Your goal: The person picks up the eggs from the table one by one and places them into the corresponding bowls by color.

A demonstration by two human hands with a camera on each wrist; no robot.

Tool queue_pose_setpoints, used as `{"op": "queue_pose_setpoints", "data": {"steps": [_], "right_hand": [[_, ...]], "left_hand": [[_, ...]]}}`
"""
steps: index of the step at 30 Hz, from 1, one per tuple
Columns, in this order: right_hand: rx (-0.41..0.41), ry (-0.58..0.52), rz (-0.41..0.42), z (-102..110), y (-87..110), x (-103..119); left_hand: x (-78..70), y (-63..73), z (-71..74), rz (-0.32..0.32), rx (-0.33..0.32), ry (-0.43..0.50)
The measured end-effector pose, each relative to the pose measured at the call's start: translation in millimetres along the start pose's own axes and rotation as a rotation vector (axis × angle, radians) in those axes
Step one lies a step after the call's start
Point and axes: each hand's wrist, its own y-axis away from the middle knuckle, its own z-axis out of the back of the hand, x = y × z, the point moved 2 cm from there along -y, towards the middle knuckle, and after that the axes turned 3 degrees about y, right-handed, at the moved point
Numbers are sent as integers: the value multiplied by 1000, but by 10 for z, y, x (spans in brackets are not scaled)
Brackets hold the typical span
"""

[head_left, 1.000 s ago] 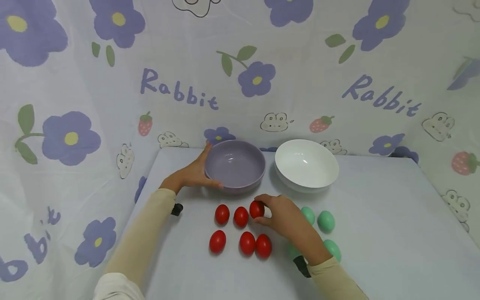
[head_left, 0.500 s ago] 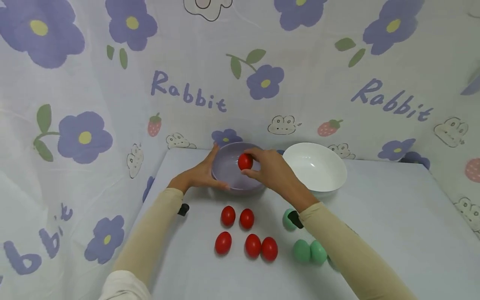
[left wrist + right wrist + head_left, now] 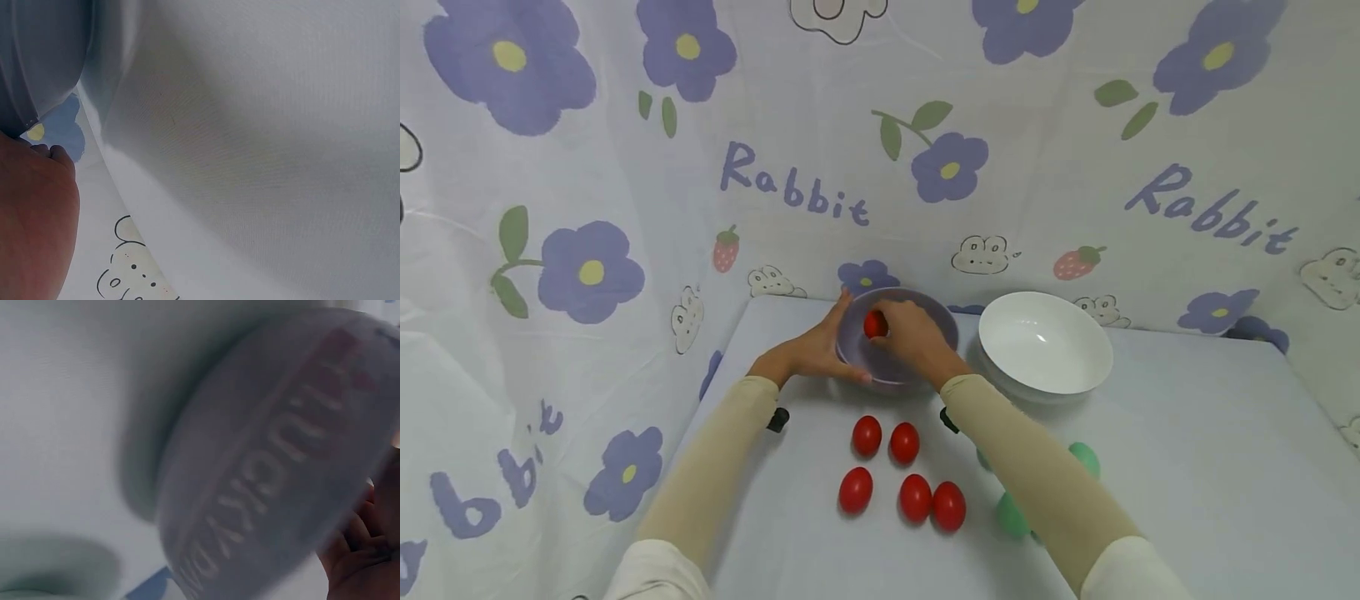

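My right hand [image 3: 917, 340] pinches a red egg [image 3: 875, 324] inside the purple bowl [image 3: 868, 358]. My left hand [image 3: 815, 350] holds this bowl by its left side, the thumb along the front and the fingers towards the back. In the left wrist view, the back of the left hand [image 3: 37, 219] shows below the bowl's wall [image 3: 44, 56]. Blurred lettering marks the bowl's outside [image 3: 262, 456] in the right wrist view, with the right hand [image 3: 362, 550] partly visible beyond. Several more red eggs [image 3: 905, 443] lie on the table in front of the bowl.
A white bowl [image 3: 1045, 342] stands to the right of the purple one. Green eggs [image 3: 1084, 460] lie around my right forearm, which partly hides them. A flower-printed cloth [image 3: 820, 108] hangs behind the white table [image 3: 1217, 467].
My right hand picked up a red egg from the table and carried it up and left into the purple bowl. The left hand keeps its hold on the bowl. The head view shifted slightly.
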Motion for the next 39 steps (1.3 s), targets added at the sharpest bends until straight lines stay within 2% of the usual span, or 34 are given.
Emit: {"op": "queue_pose_setpoints", "data": {"steps": [4,13,18,25,28,31,35,39], "right_hand": [[1,4,-25,-130,-36,-115],[20,-6,-2,-332,-59,-249],[1,-24,1,-342,-89,-238],[23,-13,9,-278,-130,-195],[16,-30,3,-168,-71,-179],[-19,-50,17,37,21,-127],[-98,-111,51,458,235,13],[-200,-180,85,883,538,126]], "left_hand": [[-34,-28,-52,-18,14,9],[-25,-27,-83,-22,20,-10],[-3,-26,-53,-36,5,-18],[-9,2,3,-24,-6,-5],[-15,7,-24,-23,-7,5],[-4,0,-48,-30,-1,5],[9,-3,-38,-24,2,-1],[4,5,-16,0,-2,9]]}}
